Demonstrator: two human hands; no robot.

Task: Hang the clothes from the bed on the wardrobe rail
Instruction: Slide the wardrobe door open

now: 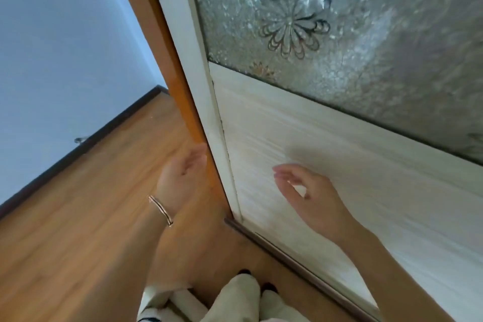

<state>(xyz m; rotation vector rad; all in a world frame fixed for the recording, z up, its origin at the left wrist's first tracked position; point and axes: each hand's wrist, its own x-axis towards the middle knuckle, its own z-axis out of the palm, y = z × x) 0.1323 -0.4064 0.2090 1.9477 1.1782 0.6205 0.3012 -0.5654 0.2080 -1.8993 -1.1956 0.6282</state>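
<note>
A white sliding wardrobe door (339,170) fills the right side, with a frosted glass panel (326,15) carrying flower patterns above a white wood-grain panel. My left hand (183,178), with a thin bracelet at the wrist, reaches to the door's left edge beside the orange wooden frame (177,81); its fingertips touch or slip behind that edge. My right hand (305,188) hovers in front of the white lower panel with fingers loosely curled and holds nothing. No clothes, bed or rail show in this view.
A wooden floor (78,217) spreads at lower left, bordered by a dark skirting board (78,149) under a pale blue wall (52,47). The door's dark bottom track (287,253) runs along the floor. My light trousers (235,298) show at the bottom.
</note>
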